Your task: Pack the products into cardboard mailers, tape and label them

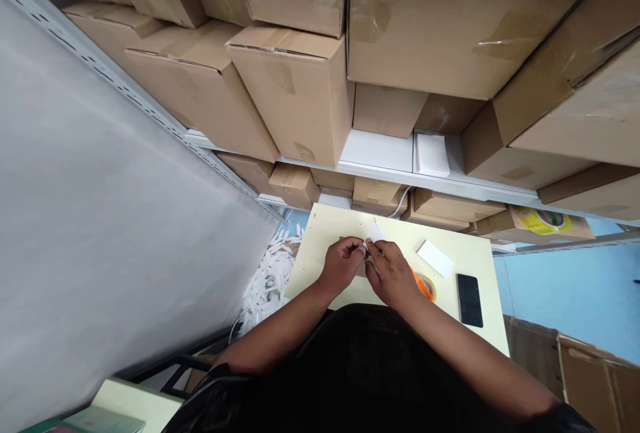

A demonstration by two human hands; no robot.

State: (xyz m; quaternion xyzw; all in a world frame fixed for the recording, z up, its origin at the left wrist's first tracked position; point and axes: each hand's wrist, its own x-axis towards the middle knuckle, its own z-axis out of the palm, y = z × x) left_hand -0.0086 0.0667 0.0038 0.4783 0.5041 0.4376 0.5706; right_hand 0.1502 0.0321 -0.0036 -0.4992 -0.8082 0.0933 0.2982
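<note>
Both hands meet over the cream table (320, 233). My left hand (341, 266) is closed, thumb and fingers pinching the near left edge of a small piece of white paper (376, 232). From the other side, my right hand (395, 274) has its fingers closed on the same paper, which sticks out beyond the fingertips. Whether the paper is a label or a slip I cannot tell. Partly hidden beneath the hands lies a flat brown piece (361, 271), perhaps cardboard. Beside my right hand is an orange tape dispenser (425, 285), partly covered by the wrist.
A white box (435, 258) and a black phone (469, 300) lie on the table's right side. White paper strips (267, 280) are heaped left of it. Shelves of cardboard boxes (295, 93) rise behind, with yellow tape rolls (543, 221) at right. A grey wall (110, 220) borders the left.
</note>
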